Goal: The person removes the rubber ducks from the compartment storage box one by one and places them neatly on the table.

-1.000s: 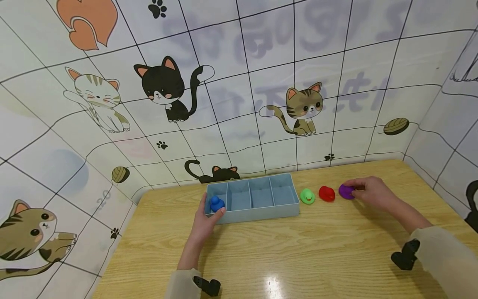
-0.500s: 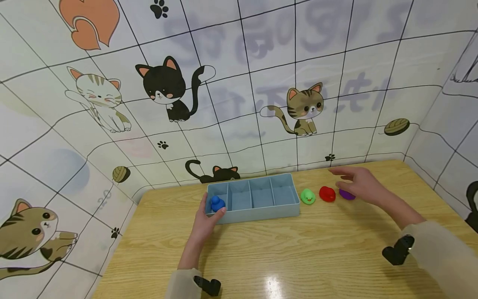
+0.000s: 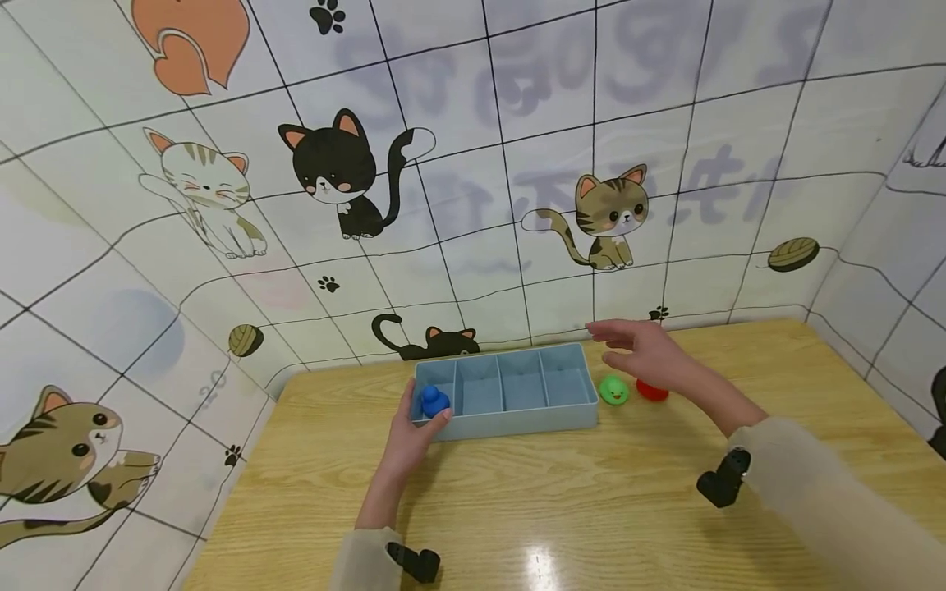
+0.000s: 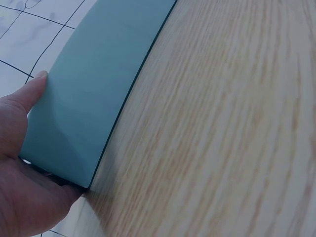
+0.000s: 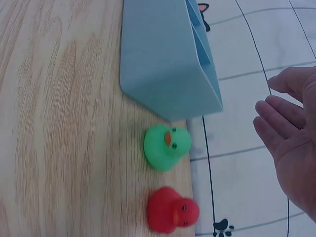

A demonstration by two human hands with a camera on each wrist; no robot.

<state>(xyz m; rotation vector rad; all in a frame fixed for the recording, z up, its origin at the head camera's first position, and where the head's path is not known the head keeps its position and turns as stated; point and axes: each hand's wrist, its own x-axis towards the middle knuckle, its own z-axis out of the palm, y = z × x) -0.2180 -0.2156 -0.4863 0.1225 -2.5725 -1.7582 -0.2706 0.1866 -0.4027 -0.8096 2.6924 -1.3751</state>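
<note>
A light-blue divided box rests on the table, a blue rubber duck in its leftmost compartment. My left hand grips the box's left front corner, thumb over the front and fingers at the end wall. My right hand hovers above and behind the ducks, right of the box, fingers extended and nothing between them in the right wrist view. Below it a green rubber duck sits just off the box's right end. Beside that, a red rubber duck is partly covered by the hand in the head view. The purple duck is hidden now.
The wooden table ends at a wall covering printed with cats and grid lines, which also rises at both sides. The box's back edge stands near that wall. Its other compartments hold nothing.
My right hand has let go of the purple duck, lifted and moved left over the red duck. The left hand has stayed on the box. The head view has shifted slightly.
</note>
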